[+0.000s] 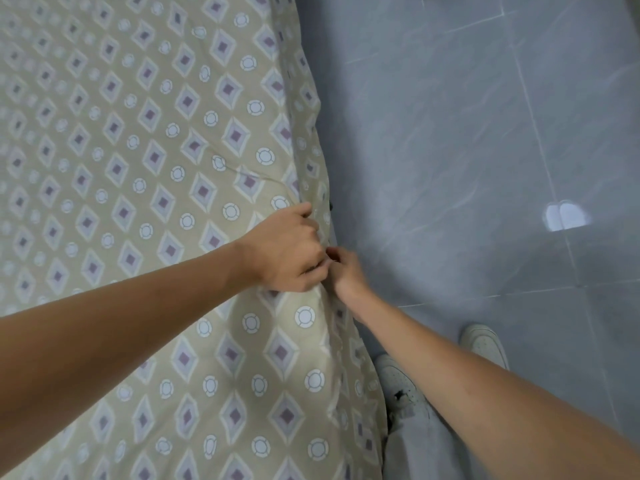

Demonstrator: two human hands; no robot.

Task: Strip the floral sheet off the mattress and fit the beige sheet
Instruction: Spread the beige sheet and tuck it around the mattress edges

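A beige sheet (pixel 145 140) printed with diamonds and circles covers the mattress across the left of the head view. Its right edge hangs over the mattress side. My left hand (pixel 287 251) grips a bunch of this sheet at the mattress's right edge, fingers curled into the cloth. My right hand (pixel 344 271) is just beside it, lower down the side, pinching the sheet's edge with its fingertips. The two hands almost touch. Creases run from the gripped spot up across the sheet. No floral sheet is in view.
Grey tiled floor (pixel 485 133) fills the right of the view. My two white shoes (pixel 401 386) stand on it close to the bed's side. A bright reflection (pixel 566 216) lies on the tiles.
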